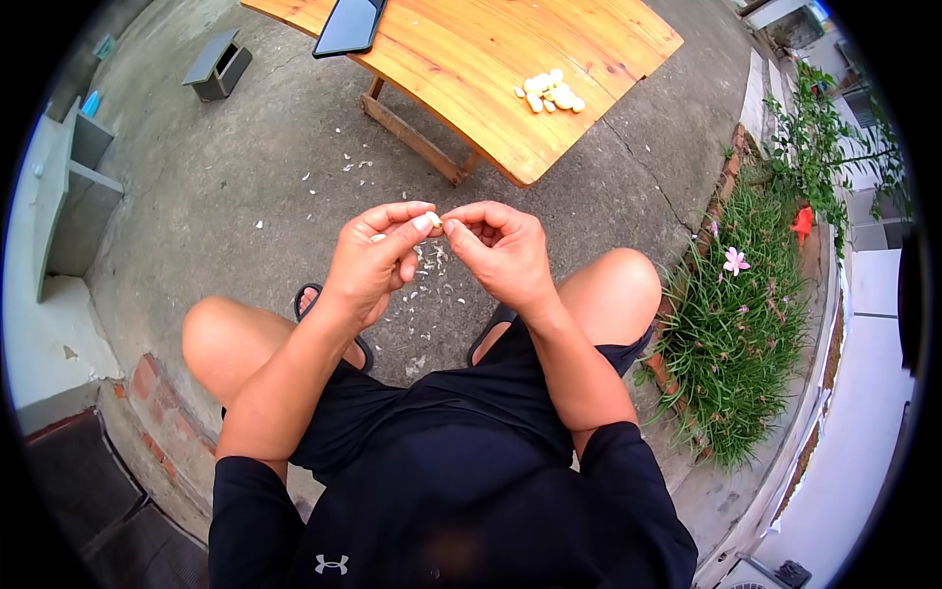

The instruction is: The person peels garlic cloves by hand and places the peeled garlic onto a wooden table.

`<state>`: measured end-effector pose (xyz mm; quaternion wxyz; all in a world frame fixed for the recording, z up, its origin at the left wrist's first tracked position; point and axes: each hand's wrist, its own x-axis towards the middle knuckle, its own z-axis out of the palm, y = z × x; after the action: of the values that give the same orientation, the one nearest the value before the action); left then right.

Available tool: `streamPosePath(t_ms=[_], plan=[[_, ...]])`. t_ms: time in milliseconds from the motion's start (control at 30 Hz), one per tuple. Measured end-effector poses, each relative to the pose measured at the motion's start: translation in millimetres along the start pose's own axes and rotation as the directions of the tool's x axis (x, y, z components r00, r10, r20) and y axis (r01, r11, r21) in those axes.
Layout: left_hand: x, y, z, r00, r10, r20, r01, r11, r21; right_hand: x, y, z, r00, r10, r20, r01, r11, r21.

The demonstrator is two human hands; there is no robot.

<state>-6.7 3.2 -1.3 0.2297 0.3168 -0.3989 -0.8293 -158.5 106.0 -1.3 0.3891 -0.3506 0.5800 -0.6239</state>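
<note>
Between the fingertips of both hands is a small whitish garlic clove (433,219), held above the ground between my knees. My left hand (378,257) pinches it with thumb and forefinger. Another pale bit (378,237) shows in the fold of the left fingers, too small to make out. My right hand (502,250) is closed in a pinch at the clove's right end, thumb against forefinger. Ahead, a pile of several peeled garlic cloves (549,91) lies on the wooden table (471,69).
A dark-framed phone or tablet (350,26) lies at the table's near left edge. Thin pale peel scraps (432,280) litter the concrete floor below my hands. A small grey stool (218,67) stands at far left. Grass with a pink flower (735,260) grows on the right.
</note>
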Motion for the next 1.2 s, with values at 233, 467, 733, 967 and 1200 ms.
streamPosePath(t_ms=[233, 467, 733, 967, 1200], plan=[[0.9, -0.9, -2.0, 1.000, 0.010, 0.010, -0.010, 0.999, 0.031, 1.7, -1.2, 1.1, 0.972, -0.236, -0.003, 0.229, 0.944, -0.237], [1.5, -4.5, -4.9, 0.999, 0.052, 0.004, -0.052, 0.991, 0.122, 3.7, -13.4, -2.3, 0.898, -0.420, 0.129, 0.429, 0.777, -0.461], [0.4, 0.3, -4.9, 0.999, -0.038, -0.006, 0.038, 0.998, 0.054, 5.5, -10.4, -1.8, 0.826, -0.514, 0.232, 0.545, 0.623, -0.561], [0.6, 4.4, -5.1, 0.997, -0.076, -0.024, 0.075, 0.996, -0.043, 4.6, -9.3, -2.9, 0.821, -0.513, 0.252, 0.554, 0.606, -0.571], [1.1, 7.2, -6.5, 0.997, -0.070, -0.032, 0.067, 0.994, -0.085, 1.8, -10.3, -11.8, 0.868, -0.433, 0.244, 0.484, 0.624, -0.613]])
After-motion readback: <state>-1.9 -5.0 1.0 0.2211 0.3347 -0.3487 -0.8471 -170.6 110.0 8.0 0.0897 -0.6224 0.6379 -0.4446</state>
